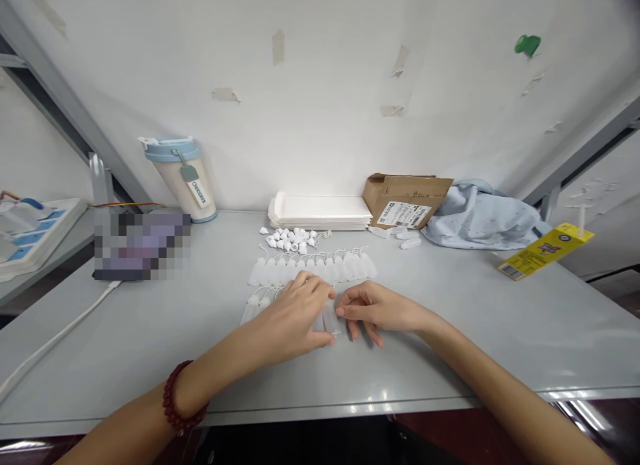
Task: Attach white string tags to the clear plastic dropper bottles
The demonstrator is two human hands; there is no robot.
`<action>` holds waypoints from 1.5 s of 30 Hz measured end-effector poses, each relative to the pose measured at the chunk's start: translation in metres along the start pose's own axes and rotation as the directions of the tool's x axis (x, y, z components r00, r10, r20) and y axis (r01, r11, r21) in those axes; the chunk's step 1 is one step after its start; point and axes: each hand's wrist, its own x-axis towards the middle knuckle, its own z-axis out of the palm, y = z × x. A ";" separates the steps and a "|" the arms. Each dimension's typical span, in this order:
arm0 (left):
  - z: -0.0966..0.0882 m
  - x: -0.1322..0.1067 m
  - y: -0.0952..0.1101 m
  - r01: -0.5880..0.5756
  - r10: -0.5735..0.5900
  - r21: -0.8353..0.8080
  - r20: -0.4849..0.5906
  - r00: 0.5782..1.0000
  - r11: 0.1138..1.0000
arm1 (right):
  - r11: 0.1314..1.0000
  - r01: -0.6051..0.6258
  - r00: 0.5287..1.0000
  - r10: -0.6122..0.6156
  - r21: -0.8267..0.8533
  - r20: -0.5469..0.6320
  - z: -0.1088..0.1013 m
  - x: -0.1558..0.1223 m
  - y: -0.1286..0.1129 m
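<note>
Lining up seems the step in hand: the left hand (295, 316) lies palm-down over small bottles (329, 319) mid-table (465, 331) — its grip is hidden — while the right hand (374, 310), loosely bent and holding nothing, touches them. Next calls for even spacing — like the row (313, 269) behind.

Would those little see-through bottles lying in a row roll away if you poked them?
Probably a bit. The little bottles look round and lie on their sides on the smooth table, so a poke could roll them. They look like thin, empty plastic, so they are likely very light. Packed side by side, they may bump neighbours and stop.
</note>
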 end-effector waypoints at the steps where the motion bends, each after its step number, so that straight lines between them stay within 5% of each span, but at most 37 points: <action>1: 0.000 0.000 0.000 0.008 -0.008 -0.008 -0.013 1.000 1.000 | 1.000 0.003 1.000 -0.003 -0.001 -0.002 -0.001 0.000 0.001; 7: -0.001 0.003 0.001 0.078 -0.085 -0.045 -0.181 0.980 0.996 | 1.000 0.005 0.999 -0.006 -0.028 -0.044 -0.012 -0.002 0.003; 13: -0.006 0.010 -0.008 0.158 -0.181 -0.090 -0.402 0.898 0.983 | 0.996 0.031 0.934 -0.058 -0.083 -0.351 -0.035 -0.009 0.003; 15: -0.008 0.013 -0.013 0.164 -0.181 -0.077 -0.449 0.875 0.983 | 0.982 0.059 0.846 -0.145 -0.180 -0.514 -0.045 -0.008 0.006; 19: -0.012 0.018 -0.024 0.186 -0.180 -0.039 -0.502 0.846 0.982 | 0.847 -0.158 0.527 -0.362 -0.507 -0.769 -0.068 -0.003 0.019; 22: -0.017 0.023 -0.029 0.183 -0.152 0.014 -0.504 0.850 0.983 | 0.801 -0.259 0.421 -0.409 -0.539 -0.810 -0.089 0.000 0.034; 25: -0.026 0.034 -0.031 0.168 -0.111 0.083 -0.466 0.878 0.982 | 0.756 -0.346 0.375 -0.431 -0.556 -0.820 -0.108 0.000 0.049; 30: -0.040 0.070 -0.040 0.166 -0.094 0.165 -0.375 0.922 0.972 | 0.706 -0.441 0.349 -0.434 -0.554 -0.831 -0.127 -0.001 0.066; 36: -0.042 0.110 -0.055 0.165 -0.110 0.152 -0.318 0.942 0.974 | 0.651 -0.493 0.393 -0.425 -0.577 -0.816 -0.133 0.000 0.073; 45: -0.027 0.136 -0.057 0.172 -0.141 0.088 -0.280 0.950 0.981 | 0.612 -0.547 0.443 -0.366 -0.570 -0.818 -0.138 -0.002 0.075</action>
